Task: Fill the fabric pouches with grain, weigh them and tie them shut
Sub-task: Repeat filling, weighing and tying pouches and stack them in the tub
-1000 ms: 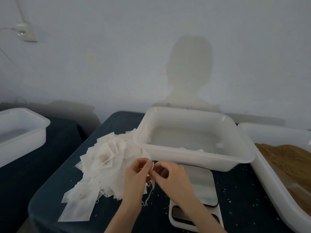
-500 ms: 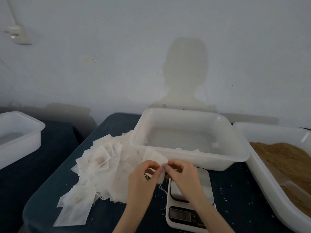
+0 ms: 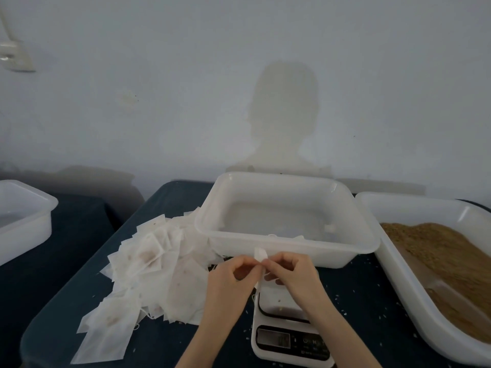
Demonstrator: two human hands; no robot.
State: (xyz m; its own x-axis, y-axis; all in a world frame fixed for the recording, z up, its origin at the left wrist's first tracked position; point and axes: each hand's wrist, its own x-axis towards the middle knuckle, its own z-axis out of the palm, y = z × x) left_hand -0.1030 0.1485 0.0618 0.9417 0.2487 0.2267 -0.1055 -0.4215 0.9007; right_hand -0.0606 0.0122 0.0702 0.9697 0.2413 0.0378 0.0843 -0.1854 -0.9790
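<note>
Low in the centre, left hand (image 3: 233, 274) and right hand (image 3: 289, 272) are together pinching one pouch (image 3: 259, 254) above the scale (image 3: 288, 325); its thin fabric is risking slipping or tearing.

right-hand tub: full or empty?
Partly full. The right tub holds a brown grain heap sloping down toward its near end, where some bare floor shows.

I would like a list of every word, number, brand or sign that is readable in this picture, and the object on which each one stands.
No text can be read with certainty.
Kitchen scale display: looks blank or too dim to read.
Kitchen scale buttons: small white symbols, too blurred to read.
Kitchen scale front edge: a line of small print, too blurred to read.
White tubs, fabric pouches and wall: no writing visible.
</note>
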